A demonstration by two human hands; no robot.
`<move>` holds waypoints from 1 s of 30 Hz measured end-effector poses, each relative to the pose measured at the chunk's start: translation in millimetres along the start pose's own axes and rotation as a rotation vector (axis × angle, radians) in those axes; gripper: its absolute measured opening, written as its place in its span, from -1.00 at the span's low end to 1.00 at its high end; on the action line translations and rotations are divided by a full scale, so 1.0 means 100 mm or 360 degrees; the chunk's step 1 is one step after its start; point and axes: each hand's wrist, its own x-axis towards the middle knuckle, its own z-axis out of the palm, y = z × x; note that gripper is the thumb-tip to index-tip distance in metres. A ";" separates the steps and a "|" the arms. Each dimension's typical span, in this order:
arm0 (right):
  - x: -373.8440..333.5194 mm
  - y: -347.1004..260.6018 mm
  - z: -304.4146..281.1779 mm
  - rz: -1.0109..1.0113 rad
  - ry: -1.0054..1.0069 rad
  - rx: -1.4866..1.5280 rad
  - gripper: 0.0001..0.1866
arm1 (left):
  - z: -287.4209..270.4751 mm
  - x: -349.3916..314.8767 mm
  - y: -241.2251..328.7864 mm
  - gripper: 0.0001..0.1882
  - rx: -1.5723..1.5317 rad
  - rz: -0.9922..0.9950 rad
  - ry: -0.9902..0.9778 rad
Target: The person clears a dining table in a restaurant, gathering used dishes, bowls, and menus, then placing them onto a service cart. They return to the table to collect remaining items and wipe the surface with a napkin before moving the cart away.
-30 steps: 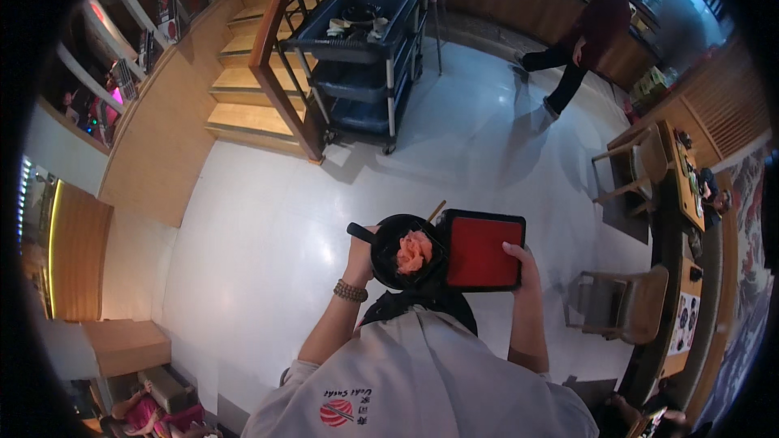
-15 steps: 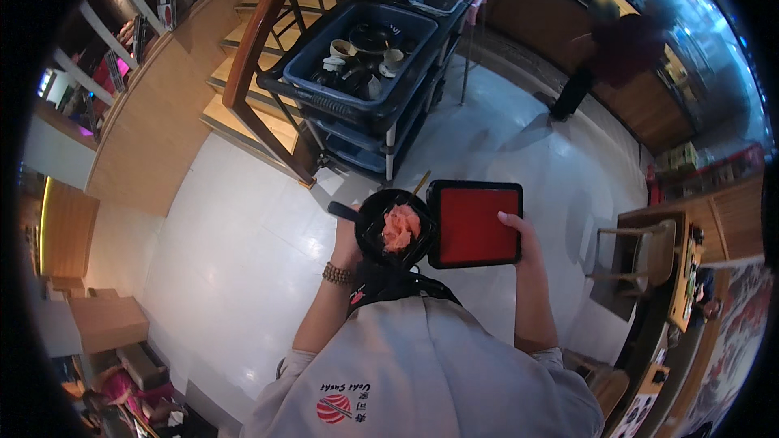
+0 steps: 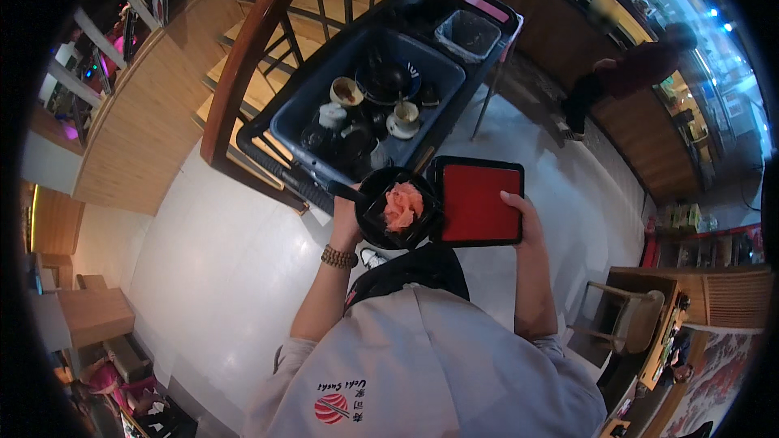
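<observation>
In front of my body, my left hand [image 3: 346,223] grips a round black bowl [image 3: 369,231] from its left side, most of its fingers hidden beneath. Inside sits a smaller black dish with a crumpled pink heap [image 3: 402,206] that looks like pickled ginger. A dark handle [image 3: 345,191] sticks out over the bowl's left rim. My right hand [image 3: 527,215] is closed on the right edge of a square red tray [image 3: 480,203] with a black rim, thumb on top. Tray and bowl are side by side, close together. Beyond them, a blue-grey tub [image 3: 288,126] holds used cups, bowls and dark dishes.
The tub rests on a black cart [image 3: 243,142] that also carries a small lined bin [image 3: 469,32]. A wooden stair rail [image 3: 223,105] curves along its left. Another person [image 3: 625,77] stands by the counter at far right. A chair [image 3: 637,320] stands at right.
The cart and tub are nearer and larger in view, so the bowl and tray are now close to the tub's near edge. Both hands keep their holds. The other person has shifted right.
</observation>
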 end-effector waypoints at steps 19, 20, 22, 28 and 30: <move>2.81 -0.82 0.52 0.0526 -0.0535 -0.0308 -0.35 | -0.27 1.32 -0.75 -0.42 -0.0903 0.0077 -0.0039; 2.86 -0.85 0.55 0.0530 -0.0530 -0.0301 -0.37 | -0.30 1.34 -0.80 -0.40 -0.0843 0.0106 -0.0002; 2.97 -0.91 0.60 0.0549 -0.0573 -0.0295 -0.43 | -0.38 1.41 -0.89 -0.42 -0.0633 0.0132 0.0089; 3.11 -0.99 0.68 0.0561 -0.0572 -0.0225 -0.44 | -0.33 1.63 -0.94 -0.47 -0.0958 0.0192 0.0106; 3.20 -0.97 0.64 0.0562 -0.0581 -0.0180 -0.42 | -0.30 1.64 -0.93 -0.46 -0.1190 0.0225 -0.0035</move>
